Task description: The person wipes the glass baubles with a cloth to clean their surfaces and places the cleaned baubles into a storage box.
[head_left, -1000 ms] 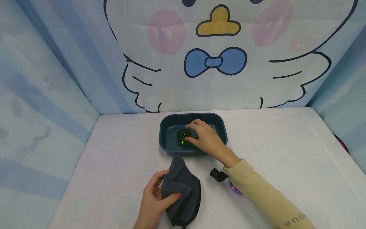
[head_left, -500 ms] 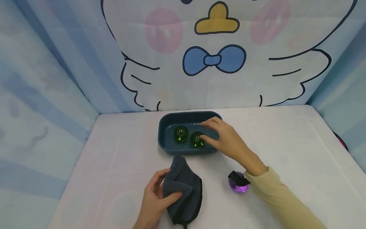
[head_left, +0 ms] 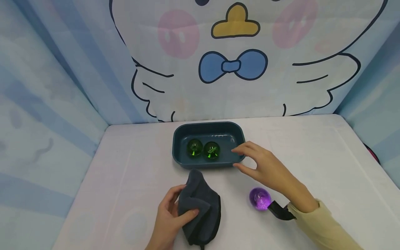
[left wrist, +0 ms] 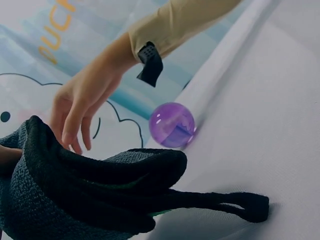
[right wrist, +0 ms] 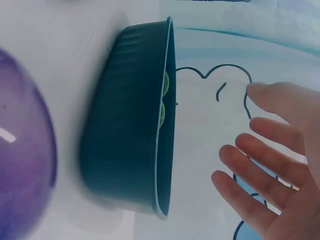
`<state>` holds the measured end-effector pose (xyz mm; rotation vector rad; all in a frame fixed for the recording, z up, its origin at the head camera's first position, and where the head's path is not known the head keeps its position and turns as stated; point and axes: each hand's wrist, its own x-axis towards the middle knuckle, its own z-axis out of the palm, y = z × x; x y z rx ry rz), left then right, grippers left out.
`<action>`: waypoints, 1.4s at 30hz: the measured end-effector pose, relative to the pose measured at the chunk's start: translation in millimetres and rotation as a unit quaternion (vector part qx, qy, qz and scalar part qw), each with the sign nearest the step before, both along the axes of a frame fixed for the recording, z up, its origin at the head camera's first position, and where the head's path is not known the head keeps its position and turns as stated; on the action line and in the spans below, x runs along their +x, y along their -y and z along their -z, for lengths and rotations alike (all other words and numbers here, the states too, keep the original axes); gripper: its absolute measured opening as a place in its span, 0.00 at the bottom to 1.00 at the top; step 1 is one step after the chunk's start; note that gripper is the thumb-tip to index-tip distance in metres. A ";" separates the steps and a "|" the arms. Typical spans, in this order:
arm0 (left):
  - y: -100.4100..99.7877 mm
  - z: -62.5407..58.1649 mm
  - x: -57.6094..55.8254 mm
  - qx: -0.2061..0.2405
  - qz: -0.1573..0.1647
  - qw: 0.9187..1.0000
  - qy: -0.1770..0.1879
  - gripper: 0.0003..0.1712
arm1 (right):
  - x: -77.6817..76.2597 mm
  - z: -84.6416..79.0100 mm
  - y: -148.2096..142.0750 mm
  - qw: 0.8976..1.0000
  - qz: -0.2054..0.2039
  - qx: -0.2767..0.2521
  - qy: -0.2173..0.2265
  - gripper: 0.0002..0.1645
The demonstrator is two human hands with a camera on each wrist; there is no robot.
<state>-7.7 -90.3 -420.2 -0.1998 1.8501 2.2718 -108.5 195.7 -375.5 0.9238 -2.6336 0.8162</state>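
Two green balls (head_left: 194,148) in a dark teal tray (head_left: 227,140), a cloth pouch (head_left: 204,215) in hand.
The see-through balls sit side by side, perhaps touching. The left hand (head_left: 170,213) grips the crumpled, black-edged, slate-grey pouch in front of the tray; the right hand (head_left: 265,166) is at the tray's right end, a translucent purple ball (head_left: 260,199) nearby.

The left hand (head_left: 171,216) lies farther from the far edge of the table (head_left: 134,163) than the right, its wrist (head_left: 158,243) bare, its left thumb (head_left: 187,217) pressed across the front of a grip. Its other fingers are partly hidden, so how far they curl is hard to tell. The right hand (head_left: 267,168) hangs above the table, right thumb (head_left: 246,170) and gently bent right fingers (right wrist: 252,172) spread apart. The right forearm (head_left: 334,234), in a tan sleeve (head_left: 312,222), slants in from the table's right side.
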 end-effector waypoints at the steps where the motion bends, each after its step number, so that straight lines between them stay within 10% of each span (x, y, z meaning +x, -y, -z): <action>1: -0.1 0.2 0.1 0.000 0.000 1.000 -0.001 0.39 | 2.3 0.7 -1.9 1.000 0.000 0.003 0.008 0.24; 14: -0.5 4.6 0.6 -0.004 0.001 1.000 0.010 0.40 | 18.0 21.0 -42.0 0.976 -0.062 -0.027 0.208 0.23; 42: 1.5 9.2 -2.7 -0.037 -0.021 0.999 -0.010 0.39 | 37.5 53.1 -73.0 0.949 -0.094 0.000 0.300 0.33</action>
